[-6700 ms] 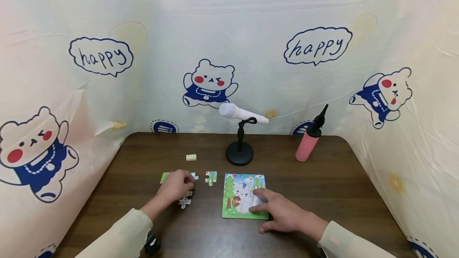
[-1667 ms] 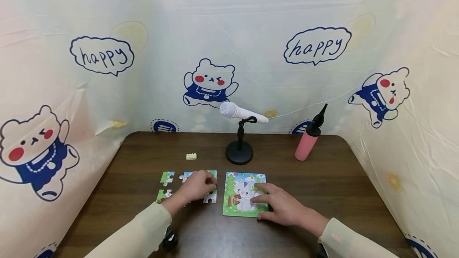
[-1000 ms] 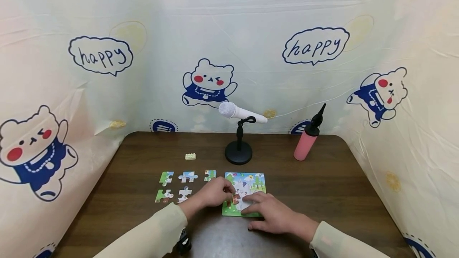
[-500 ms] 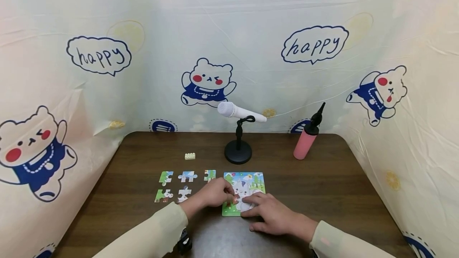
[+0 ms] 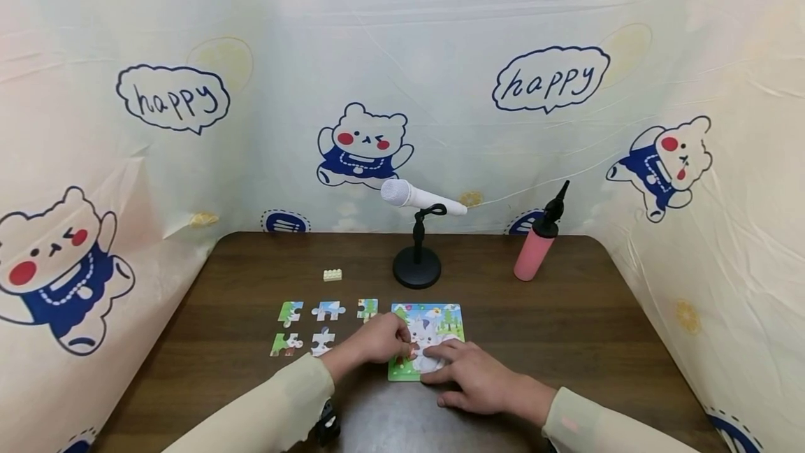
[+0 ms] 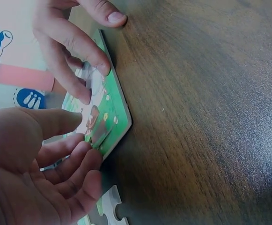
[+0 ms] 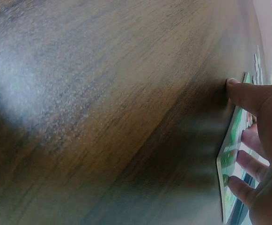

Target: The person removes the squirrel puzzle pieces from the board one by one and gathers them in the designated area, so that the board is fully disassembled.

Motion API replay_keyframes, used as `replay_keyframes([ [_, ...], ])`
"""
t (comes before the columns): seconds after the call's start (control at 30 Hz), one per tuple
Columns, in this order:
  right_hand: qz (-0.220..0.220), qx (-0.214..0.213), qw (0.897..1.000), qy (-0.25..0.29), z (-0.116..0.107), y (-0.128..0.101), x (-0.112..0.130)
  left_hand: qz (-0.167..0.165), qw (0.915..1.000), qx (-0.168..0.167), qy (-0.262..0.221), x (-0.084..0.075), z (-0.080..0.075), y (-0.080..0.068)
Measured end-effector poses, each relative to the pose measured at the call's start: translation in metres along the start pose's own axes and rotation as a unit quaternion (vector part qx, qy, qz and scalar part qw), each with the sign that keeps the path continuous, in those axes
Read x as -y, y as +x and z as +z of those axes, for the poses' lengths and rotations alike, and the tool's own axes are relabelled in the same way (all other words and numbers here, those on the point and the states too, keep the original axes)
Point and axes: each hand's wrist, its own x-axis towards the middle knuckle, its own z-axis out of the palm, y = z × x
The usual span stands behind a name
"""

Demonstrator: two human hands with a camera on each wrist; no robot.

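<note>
A square jigsaw puzzle (image 5: 448,319) lies on the table, printed with a white animal, trees and a green border. My left hand (image 5: 380,338) is at its left side, with thumb and fingertips at a puzzle piece (image 6: 101,135) whose edge looks slightly raised in the left wrist view. The fingers partly hide that piece. My right hand (image 5: 476,377) rests its spread fingers on the puzzle's right half, and its thumb touches the table. Left of the puzzle lie several loose pieces, among them a corner piece (image 5: 291,312) and a blue-topped piece (image 5: 328,310).
Behind the puzzle stands a white microphone (image 5: 424,199) on a black round stand (image 5: 416,268). A pink pump (image 5: 533,254) with a black nozzle is at the back right. One cream toy brick (image 5: 332,275) sits behind the loose pieces. A printed curtain (image 5: 270,124) surrounds the table.
My left hand has moved right from the loose pieces to the puzzle's left side, where it stays. Earlier it set down further loose pieces. The right hand has shifted slightly left on the puzzle.
</note>
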Motion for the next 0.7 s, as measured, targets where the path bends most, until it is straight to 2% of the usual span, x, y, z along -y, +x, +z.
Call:
replay_keyframes([
  [0.17, -0.006, -0.001, 1.000, -0.008, 0.000, 0.001, 0.000, -0.010, 0.9999, -0.012, 0.002, 0.001, 0.002, 0.002],
  [0.4, -0.010, -0.007, 1.000, -0.017, 0.001, 0.001, 0.002, 0.011, 0.9991, -0.014, -0.039, 0.006, -0.002, 0.003],
  [0.53, 0.001, 0.004, 1.000, -0.007, 0.000, 0.002, 0.001, 0.016, 0.9970, -0.021, -0.072, 0.013, -0.010, -0.002],
  [0.7, 0.003, 0.007, 1.000, -0.014, -0.001, 0.000, 0.000, 0.019, 0.9937, -0.033, -0.105, 0.025, -0.027, -0.018],
])
